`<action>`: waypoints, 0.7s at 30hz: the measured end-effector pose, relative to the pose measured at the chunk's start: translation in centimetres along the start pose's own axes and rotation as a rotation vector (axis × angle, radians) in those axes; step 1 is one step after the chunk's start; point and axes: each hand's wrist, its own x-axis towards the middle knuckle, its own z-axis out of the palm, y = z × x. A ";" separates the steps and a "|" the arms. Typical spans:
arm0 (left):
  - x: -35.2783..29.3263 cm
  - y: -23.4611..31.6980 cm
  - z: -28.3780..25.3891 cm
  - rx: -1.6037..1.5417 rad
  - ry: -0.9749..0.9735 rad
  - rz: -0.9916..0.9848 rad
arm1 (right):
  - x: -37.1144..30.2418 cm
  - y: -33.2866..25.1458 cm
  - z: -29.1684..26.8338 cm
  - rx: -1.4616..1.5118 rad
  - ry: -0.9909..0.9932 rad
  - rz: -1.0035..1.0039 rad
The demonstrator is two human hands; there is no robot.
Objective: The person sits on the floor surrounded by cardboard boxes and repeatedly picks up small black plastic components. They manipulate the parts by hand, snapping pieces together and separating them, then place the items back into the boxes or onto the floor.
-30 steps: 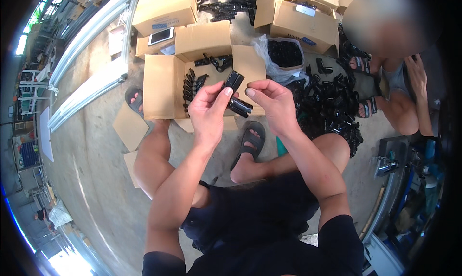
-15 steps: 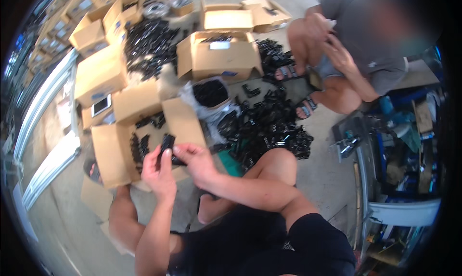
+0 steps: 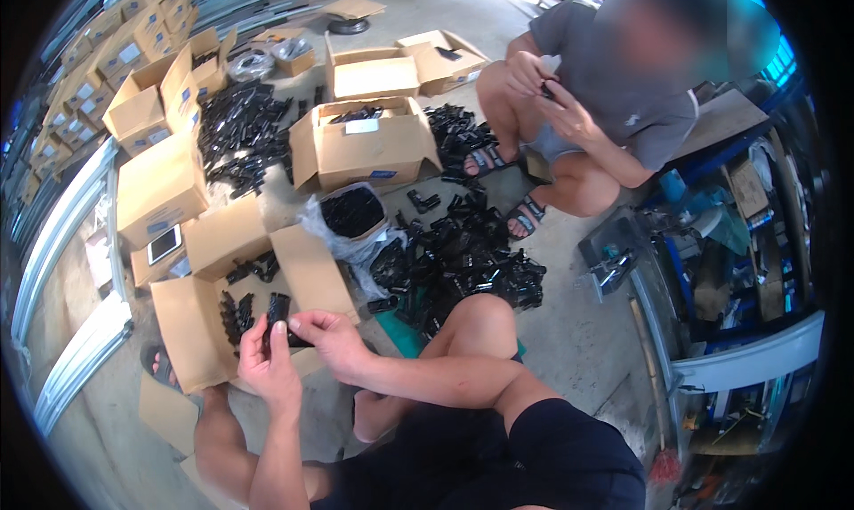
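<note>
In front of me, over an open cardboard box (image 3: pixel 189 332), I hold up a shiny black elbow-shaped part (image 3: pixel 278 306). My left hand (image 3: pixel 269 365) is closed around its lower end, the thumb pressed on its side. From the other side my right hand (image 3: pixel 333 339) pinches the part's sideways arm, which the fingers partly cover. Similar black parts (image 3: pixel 238 314) lie inside the box. To the right, beside my knee, is a large heap of black parts (image 3: pixel 476 257).
A bag-lined box (image 3: pixel 356 209) holds small black pieces. Across from me sits a person (image 3: pixel 614 101), both hands on a small dark piece. A phone (image 3: pixel 164 244) lies on a box flap at left. Metal shelving (image 3: pixel 756 359) stands at right, a broom (image 3: pixel 654 377) beside it.
The view has shifted, so the surroundings sit further left and lower. Both my hands keep their grip on the black part. The other person's hands have come lower.
</note>
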 end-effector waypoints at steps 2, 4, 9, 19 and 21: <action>-0.1 -0.4 -0.4 -0.020 0.043 0.012 | -0.2 0.7 0.1 0.022 0.016 -0.020; 0.0 0.5 -0.5 0.023 0.043 0.020 | -0.6 0.1 1.1 0.024 0.010 -0.016; 0.1 0.3 -0.7 0.012 0.027 0.001 | -0.4 -1.5 1.0 0.042 -0.051 0.007; 0.1 0.4 -0.6 -0.036 0.003 -0.040 | 0.0 -1.1 1.0 0.110 0.009 0.123; -0.3 1.3 -0.3 -0.090 0.016 -0.088 | -0.3 -1.1 1.3 0.101 0.025 0.120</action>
